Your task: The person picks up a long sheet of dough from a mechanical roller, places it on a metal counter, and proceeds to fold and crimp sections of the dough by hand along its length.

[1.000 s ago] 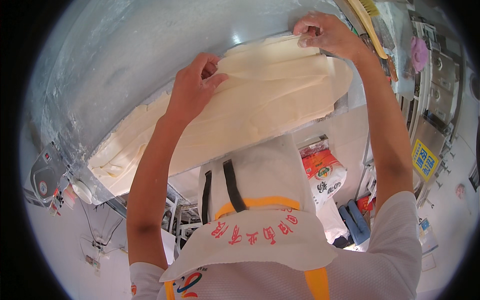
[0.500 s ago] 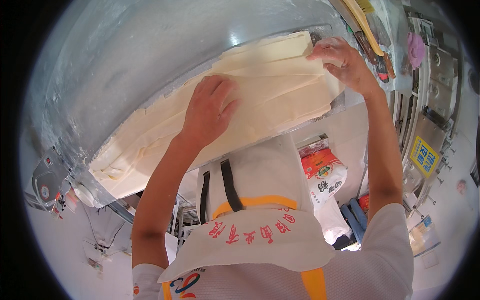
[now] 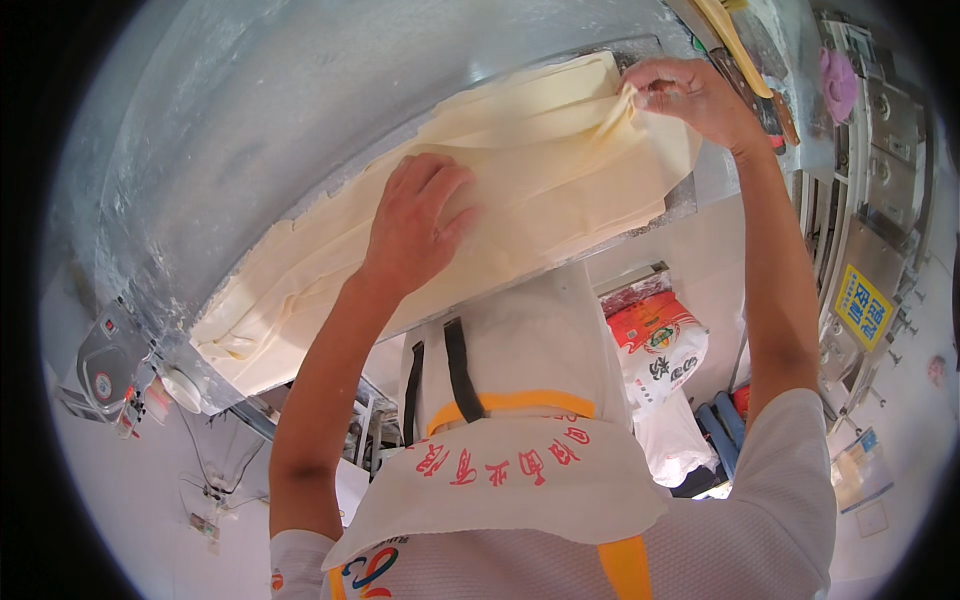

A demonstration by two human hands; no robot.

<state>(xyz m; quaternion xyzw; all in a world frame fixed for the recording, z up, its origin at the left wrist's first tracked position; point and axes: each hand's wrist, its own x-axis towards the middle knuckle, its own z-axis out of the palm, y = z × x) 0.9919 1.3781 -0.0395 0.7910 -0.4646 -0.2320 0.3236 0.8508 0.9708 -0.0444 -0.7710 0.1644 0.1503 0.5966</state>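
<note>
Long layers of thin, pale yellow dough sheet (image 3: 560,170) lie slantwise along the near edge of the work table. At the far right end, my right hand (image 3: 690,95) pinches the upper sheet by its edge and lifts it, and creases run from the fingertips. My left hand (image 3: 418,220) rests on the dough near the middle, fingers bent but apart, gripping nothing. At the left end the sheets lie in loose, crumpled folds.
The floured metal table (image 3: 300,90) stretches away beyond the dough. A wooden-handled brush (image 3: 738,50) and knives lie at the upper right. Below the table edge stands a red and white sack (image 3: 660,345). A scale (image 3: 105,360) sits at the far left, metal equipment (image 3: 893,150) at the right.
My right hand has closed on the dough sheet's edge and pulled it up into creases. My left hand has stayed in nearly the same place. The whole view has shifted slightly.
</note>
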